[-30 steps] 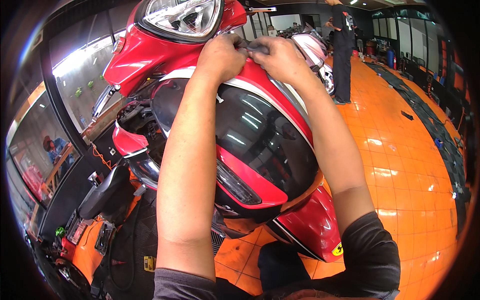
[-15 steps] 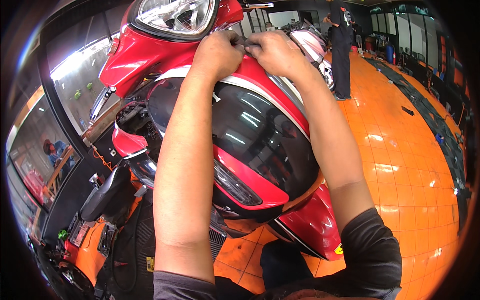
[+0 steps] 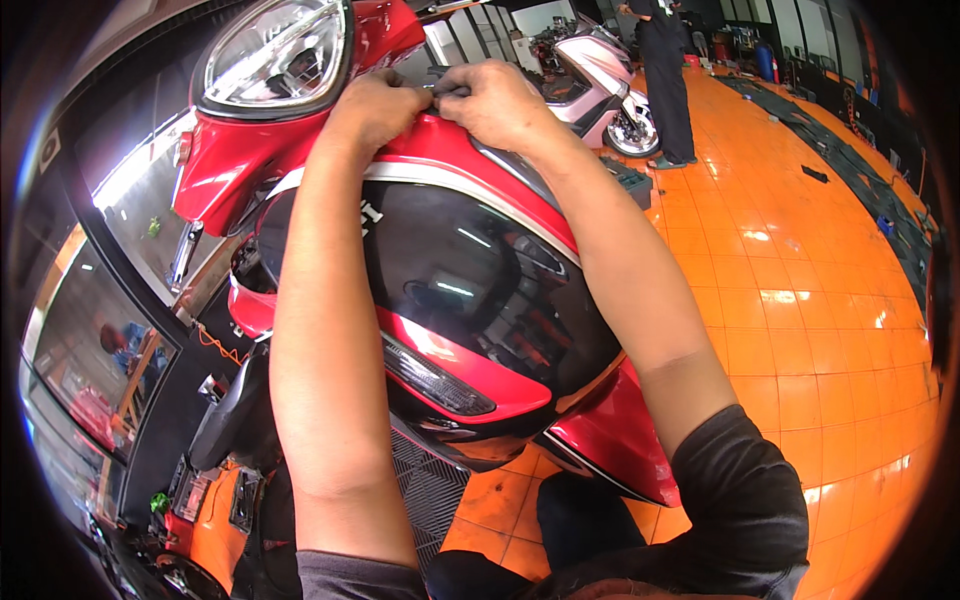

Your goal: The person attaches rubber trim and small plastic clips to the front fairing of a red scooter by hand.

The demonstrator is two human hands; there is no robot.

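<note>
A red scooter with a large front headlight (image 3: 275, 60) fills the left and middle of the view. Both my arms reach over its glossy black front panel (image 3: 470, 270), which has white trim along its top. My left hand (image 3: 375, 108) is closed at the upper edge of the red bodywork (image 3: 440, 145), just right of the headlight. Close beside it, my right hand (image 3: 497, 108) is closed too, thumb and fingers pinched together. The fingertips nearly meet at the edge; whatever they grip there is too small or hidden. Lower down sits a clear lamp strip (image 3: 440, 378) in the red trim.
A pink-and-white scooter (image 3: 590, 75) and a standing person in dark clothes (image 3: 665, 85) are beyond my right hand. Orange tiles (image 3: 790, 350) cover the floor at right. A loose black seat (image 3: 225, 415) lies at left, near a glass wall (image 3: 85, 330).
My view has shifted, so the scooter and both hands appear further left. The hands stay at the same edge, with slightly more gap between them.
</note>
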